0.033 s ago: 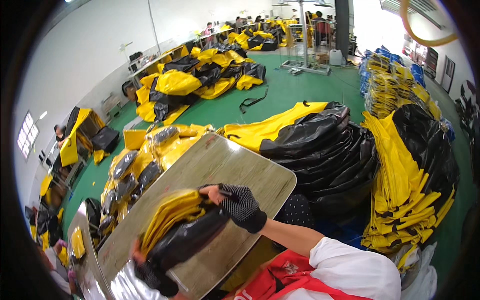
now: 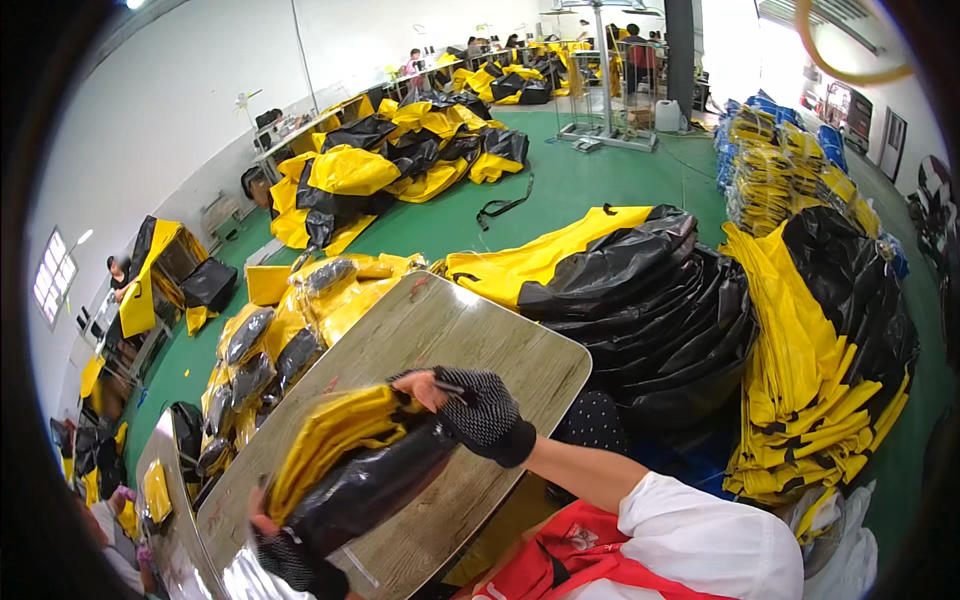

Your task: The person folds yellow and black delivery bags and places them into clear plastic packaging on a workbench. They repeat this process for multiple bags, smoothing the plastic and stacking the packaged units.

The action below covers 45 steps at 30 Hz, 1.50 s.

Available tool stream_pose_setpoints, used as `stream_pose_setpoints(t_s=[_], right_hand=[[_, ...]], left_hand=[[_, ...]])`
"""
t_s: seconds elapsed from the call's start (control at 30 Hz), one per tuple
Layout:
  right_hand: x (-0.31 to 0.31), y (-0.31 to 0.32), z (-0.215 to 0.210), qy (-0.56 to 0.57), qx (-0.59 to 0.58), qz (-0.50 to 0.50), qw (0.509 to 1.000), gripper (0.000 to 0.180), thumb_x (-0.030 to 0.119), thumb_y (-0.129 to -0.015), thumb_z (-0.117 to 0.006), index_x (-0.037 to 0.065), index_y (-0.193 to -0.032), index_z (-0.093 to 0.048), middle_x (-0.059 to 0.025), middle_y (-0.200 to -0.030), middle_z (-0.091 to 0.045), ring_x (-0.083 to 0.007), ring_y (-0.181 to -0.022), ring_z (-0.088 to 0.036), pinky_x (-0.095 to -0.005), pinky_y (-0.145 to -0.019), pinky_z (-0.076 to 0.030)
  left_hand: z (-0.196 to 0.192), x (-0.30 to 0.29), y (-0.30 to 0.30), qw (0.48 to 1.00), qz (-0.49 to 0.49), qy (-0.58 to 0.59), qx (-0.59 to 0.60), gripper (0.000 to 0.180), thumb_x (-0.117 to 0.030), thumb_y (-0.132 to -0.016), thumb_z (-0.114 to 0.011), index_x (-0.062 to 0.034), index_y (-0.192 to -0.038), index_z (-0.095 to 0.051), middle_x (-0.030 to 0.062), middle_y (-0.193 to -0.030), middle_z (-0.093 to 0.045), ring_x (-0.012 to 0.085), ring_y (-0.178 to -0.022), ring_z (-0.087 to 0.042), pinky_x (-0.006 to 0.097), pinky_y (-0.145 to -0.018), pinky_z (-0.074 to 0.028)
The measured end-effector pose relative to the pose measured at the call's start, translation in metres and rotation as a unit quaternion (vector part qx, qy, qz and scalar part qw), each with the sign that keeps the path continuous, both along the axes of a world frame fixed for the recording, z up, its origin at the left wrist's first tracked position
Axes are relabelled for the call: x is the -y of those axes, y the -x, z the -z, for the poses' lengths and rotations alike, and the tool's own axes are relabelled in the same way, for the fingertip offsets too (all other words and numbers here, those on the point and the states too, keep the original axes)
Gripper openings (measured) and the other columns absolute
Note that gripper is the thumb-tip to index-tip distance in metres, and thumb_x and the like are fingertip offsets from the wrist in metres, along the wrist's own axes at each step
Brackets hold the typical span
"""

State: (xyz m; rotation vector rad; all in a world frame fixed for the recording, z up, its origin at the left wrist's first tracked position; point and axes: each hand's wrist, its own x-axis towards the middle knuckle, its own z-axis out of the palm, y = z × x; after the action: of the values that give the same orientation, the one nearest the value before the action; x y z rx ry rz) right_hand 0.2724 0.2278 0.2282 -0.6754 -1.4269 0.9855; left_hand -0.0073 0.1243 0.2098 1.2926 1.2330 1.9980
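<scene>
A folded yellow and black plastic sheet point(image 2: 375, 475) is stretched between my hands above the wood-grain table point(image 2: 480, 345). Its yellow folds face away from me and the shiny black part is nearer. My right hand point(image 2: 480, 412), in a dark dotted fingerless glove, grips the far right end with bare thumb and fingertips showing. At the near left end my left hand point(image 2: 290, 555), gloved alike, is closed on the sheet, somewhat blurred. Part of its fingers is hidden behind the folds.
Packed yellow and black bundles point(image 2: 250, 375) are heaped along the table's left side. Big folded stacks of sheets point(image 2: 650, 310) and more folded sheets point(image 2: 800, 370) stand at the right. A second table point(image 2: 170, 520) with a yellow packet lies left. Co-workers sit farther back.
My left hand has shifted slightly left with its end of the sheet. My right hand stays almost in place, still gripping the other end.
</scene>
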Motion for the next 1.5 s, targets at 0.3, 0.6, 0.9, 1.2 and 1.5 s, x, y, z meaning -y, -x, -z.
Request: stream_pose_setpoints(t_s=[0.3, 0.6, 0.9, 1.2, 1.5], right_hand=[[0.011, -0.020, -0.069, -0.157, 0.028, -0.018, 0.987, 0.012, 0.008, -0.087, -0.055, -0.002, -0.093, -0.058, -0.0102, -0.082, -0.063, -0.0168, -0.074, -0.059, -0.0269, -0.072, -0.046], [-0.013, 0.006, 0.047, -0.010, 0.046, -0.012, 0.999, 0.025, 0.020, -0.094, -0.047, 0.001, -0.080, -0.053, -0.0015, -0.068, -0.053, -0.0096, -0.061, -0.049, -0.0254, -0.058, -0.042], [-0.055, 0.064, 0.149, 0.137, 0.324, -0.033, 0.936, 0.023, 0.024, -0.087, -0.051, 0.003, -0.084, -0.059, -0.0142, -0.082, -0.063, -0.0289, -0.073, -0.059, -0.0374, -0.064, -0.046], [-0.029, 0.186, 0.096, -0.378, 0.394, -0.081, 0.834, 0.013, 0.019, -0.080, -0.055, 0.008, -0.077, -0.061, -0.0119, -0.074, -0.058, -0.0294, -0.066, -0.058, -0.0393, -0.055, -0.048], [-0.077, 0.193, 0.047, -0.239, 0.574, -0.083, 0.779, 0.015, 0.025, -0.075, -0.056, 0.012, -0.081, -0.062, -0.0139, -0.075, -0.063, -0.0325, -0.072, -0.063, -0.0431, -0.064, -0.048]], left_hand=[[-0.067, 0.016, 0.001, 0.978, -0.207, -0.034, -0.001, 0.036, -0.033, -0.096, -0.041, -0.0007, -0.100, -0.056, 0.0078, -0.095, -0.056, 0.0170, -0.089, -0.053, 0.030, -0.087, -0.040], [-0.004, 0.035, 0.013, 0.937, -0.092, 0.115, -0.317, 0.031, -0.028, -0.092, -0.044, 0.0000, -0.095, -0.057, 0.0090, -0.089, -0.060, 0.0197, -0.082, -0.056, 0.029, -0.079, -0.043], [0.158, -0.011, 0.072, 0.939, -0.049, 0.340, 0.031, 0.035, -0.031, -0.090, -0.051, 0.0021, -0.094, -0.062, 0.0104, -0.086, -0.064, 0.0173, -0.078, -0.061, 0.029, -0.073, -0.047], [0.103, -0.040, 0.050, 0.946, 0.070, 0.317, -0.016, 0.038, -0.032, -0.091, -0.052, 0.0027, -0.104, -0.062, 0.0084, -0.091, -0.065, 0.0128, -0.083, -0.060, 0.025, -0.074, -0.047], [0.076, -0.012, 0.044, 0.946, 0.091, 0.307, -0.043, 0.032, -0.029, -0.093, -0.048, -0.0002, -0.097, -0.063, 0.0067, -0.083, -0.065, 0.0102, -0.075, -0.059, 0.023, -0.068, -0.047]])
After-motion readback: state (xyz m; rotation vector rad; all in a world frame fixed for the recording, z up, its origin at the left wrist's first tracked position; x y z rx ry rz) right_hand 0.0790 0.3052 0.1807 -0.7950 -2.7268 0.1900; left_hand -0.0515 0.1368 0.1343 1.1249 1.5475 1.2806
